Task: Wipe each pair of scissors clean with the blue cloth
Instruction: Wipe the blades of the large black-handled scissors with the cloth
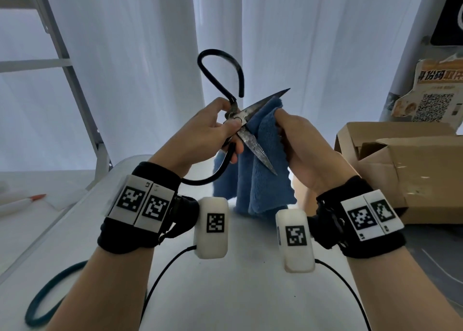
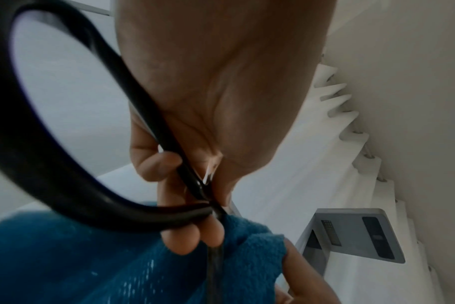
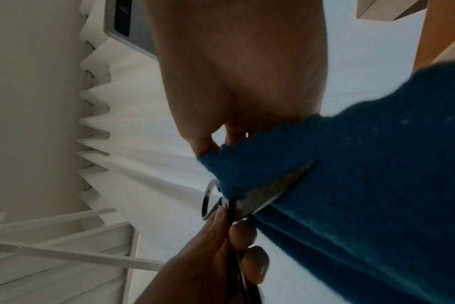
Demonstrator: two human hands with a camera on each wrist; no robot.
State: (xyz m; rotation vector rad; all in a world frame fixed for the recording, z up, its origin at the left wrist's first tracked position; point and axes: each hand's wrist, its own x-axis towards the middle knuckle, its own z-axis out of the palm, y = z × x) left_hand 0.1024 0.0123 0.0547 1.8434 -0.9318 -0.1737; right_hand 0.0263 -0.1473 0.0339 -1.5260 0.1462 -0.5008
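Note:
A large pair of scissors with black looped handles and dull steel blades is held up in the air, its blades spread wide. My left hand pinches it at the pivot, thumb on top. One handle loop curves close past the left wrist camera. My right hand grips the blue cloth and presses it against the upper blade; the rest of the cloth hangs down. In the right wrist view the lower blade lies across the cloth.
A white table lies below the hands. An open cardboard box stands at the right. A pen lies at the left and a dark green ring at the lower left. White curtains hang behind, beside a metal frame.

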